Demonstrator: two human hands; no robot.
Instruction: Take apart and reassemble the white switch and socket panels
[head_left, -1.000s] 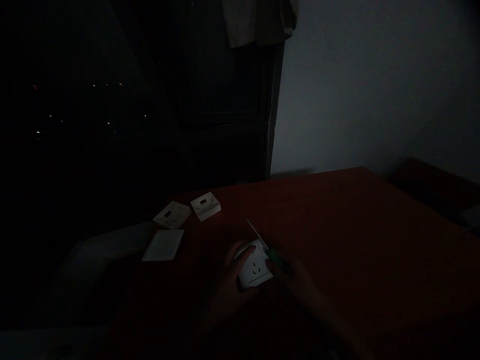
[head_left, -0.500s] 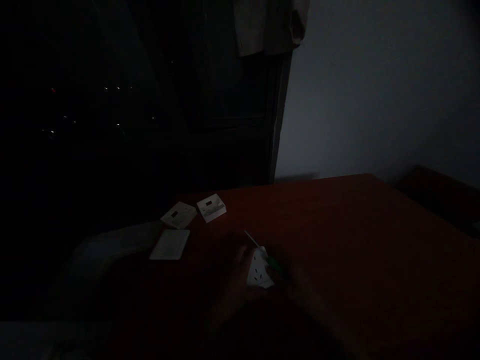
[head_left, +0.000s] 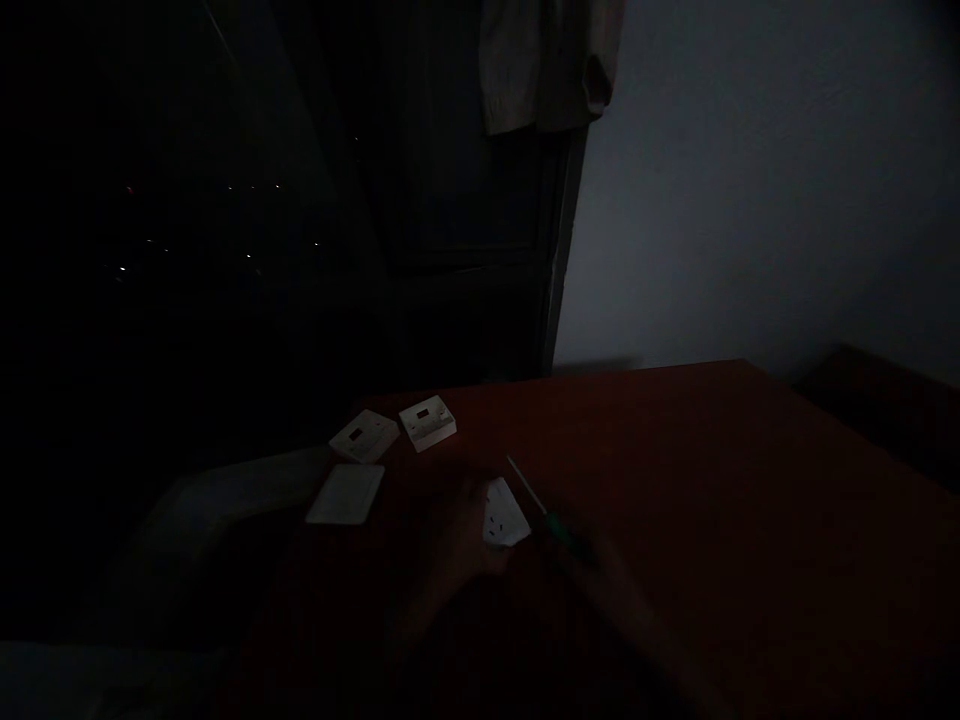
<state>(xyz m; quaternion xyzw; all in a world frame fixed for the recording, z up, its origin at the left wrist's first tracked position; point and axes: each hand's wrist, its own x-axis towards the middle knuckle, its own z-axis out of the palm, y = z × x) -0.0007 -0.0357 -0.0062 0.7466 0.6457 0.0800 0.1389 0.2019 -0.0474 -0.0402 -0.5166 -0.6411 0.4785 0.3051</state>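
Note:
In the dim head view, my left hand point(head_left: 466, 535) is closed around a white wall socket plate point(head_left: 505, 514) with several dark slots in its face. It is held tilted over the reddish table point(head_left: 660, 450). To its right, my right hand point(head_left: 589, 560) grips a screwdriver point(head_left: 556, 530) by its green handle. The screwdriver's thin shaft points up and left, apart from the socket plate. Darkness hides most of the fingers of both hands.
At the table's far left lie two white boxes with rectangular cutouts, a left box point(head_left: 365, 437) and a right box point(head_left: 428, 423). A flat white plate point(head_left: 346, 494) lies nearer. Behind stand a dark window point(head_left: 465, 200), hanging cloth point(head_left: 551, 70) and a pale wall point(head_left: 735, 200).
My left hand has shifted left with the socket plate and turned it. My right hand with the screwdriver has moved slightly right, and the shaft is now clear of the plate.

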